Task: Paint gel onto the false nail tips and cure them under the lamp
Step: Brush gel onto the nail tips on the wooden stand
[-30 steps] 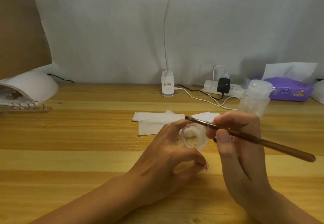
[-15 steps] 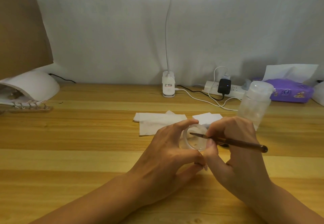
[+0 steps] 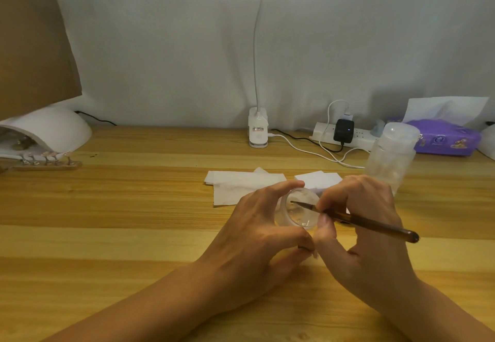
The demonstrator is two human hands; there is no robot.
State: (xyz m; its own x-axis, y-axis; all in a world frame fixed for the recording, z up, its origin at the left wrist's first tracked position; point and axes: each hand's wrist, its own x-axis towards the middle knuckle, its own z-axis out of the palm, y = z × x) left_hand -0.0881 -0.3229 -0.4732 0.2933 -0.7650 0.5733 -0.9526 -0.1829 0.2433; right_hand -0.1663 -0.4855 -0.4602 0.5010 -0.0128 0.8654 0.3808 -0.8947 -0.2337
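The left forearm (image 3: 150, 307) at 7 o'clock and the right forearm (image 3: 439, 315) at 5 o'clock are bare to the frame edge. The left hand (image 3: 257, 229) and right hand (image 3: 367, 224) have slim fingers. The right thumbnail (image 3: 324, 220) is short and plain.

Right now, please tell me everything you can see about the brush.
The brush is thin, with a glossy dark brown handle whose rounded end points right. The right hand pinches it near the front. Its fine dark tip reaches into the clear cup held by the left hand.
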